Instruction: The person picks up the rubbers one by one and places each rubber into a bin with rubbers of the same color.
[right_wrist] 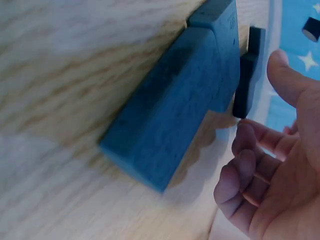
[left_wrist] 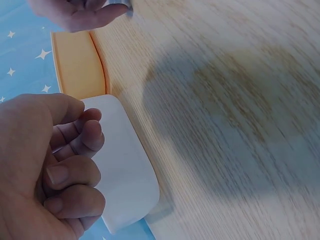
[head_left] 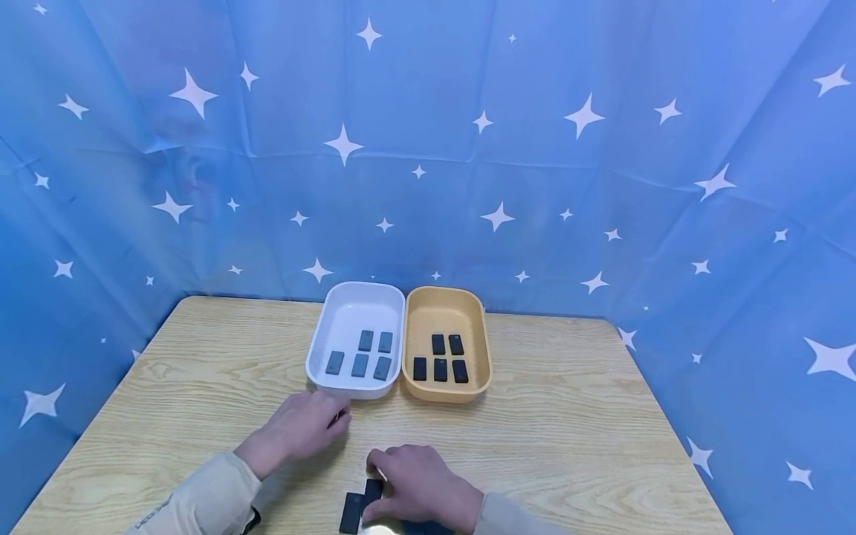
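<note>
A person's right hand [head_left: 417, 483], thumb spread from loosely bent fingers and apparently gripping nothing, reaches over small dark blocks [head_left: 351, 513] on a wood-grain bench [head_left: 588, 416]. The left hand [head_left: 304, 425], loosely curled and holding nothing visible, hangs by a white bin [head_left: 354, 394]. The blocks look light, rigid and slightly slick, best pinched across their long sides.
</note>
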The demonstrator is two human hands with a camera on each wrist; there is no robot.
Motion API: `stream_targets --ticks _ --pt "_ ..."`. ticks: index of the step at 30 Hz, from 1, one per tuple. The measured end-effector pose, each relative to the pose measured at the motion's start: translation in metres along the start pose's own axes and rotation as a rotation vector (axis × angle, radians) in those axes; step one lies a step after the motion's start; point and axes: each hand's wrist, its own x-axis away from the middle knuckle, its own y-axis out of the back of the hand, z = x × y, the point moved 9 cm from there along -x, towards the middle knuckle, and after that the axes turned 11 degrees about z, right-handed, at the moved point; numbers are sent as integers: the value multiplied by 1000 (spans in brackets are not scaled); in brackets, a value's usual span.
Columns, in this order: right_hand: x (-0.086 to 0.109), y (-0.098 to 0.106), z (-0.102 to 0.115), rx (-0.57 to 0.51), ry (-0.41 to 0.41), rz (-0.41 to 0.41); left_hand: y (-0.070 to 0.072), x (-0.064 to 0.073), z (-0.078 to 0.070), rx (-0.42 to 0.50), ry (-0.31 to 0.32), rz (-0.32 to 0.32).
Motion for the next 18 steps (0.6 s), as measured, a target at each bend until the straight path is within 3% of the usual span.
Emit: stream_targets --ticks 9,18 --pt "-3 -3 12 62 67 -17 1 0 1 1 4 -9" --pt "-10 -10 9 35 44 27 0 0 2 9 21 -8"
